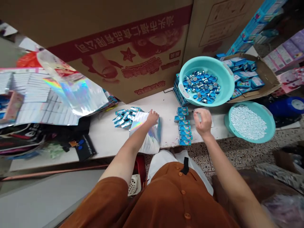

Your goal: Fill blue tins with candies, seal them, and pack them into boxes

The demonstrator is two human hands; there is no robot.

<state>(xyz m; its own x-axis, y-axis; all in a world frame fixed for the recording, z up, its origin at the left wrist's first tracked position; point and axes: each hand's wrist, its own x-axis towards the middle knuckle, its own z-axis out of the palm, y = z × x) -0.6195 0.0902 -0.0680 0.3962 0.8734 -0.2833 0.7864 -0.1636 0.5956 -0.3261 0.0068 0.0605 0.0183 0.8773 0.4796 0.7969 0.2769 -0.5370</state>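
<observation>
My left hand lies on the upper right of a shiny rainbow-silver sheet or bag, its fingers spread. White labels cover that sheet's upper left. Beside it is a loose pile of small blue boxes. My right hand is closed in a fist-like pinch above the table, slightly blurred. Whatever its fingers hold is hidden. A pale, translucent thing shows behind this hand. Just left of it, small blue boxes form a column running toward the table's front edge.
A large cardboard carton walls off the table's back. One turquoise basin holds blue and silver caps; another basin holds small white pieces. An open carton contains blue boxes. Silver sheets stand stacked at left.
</observation>
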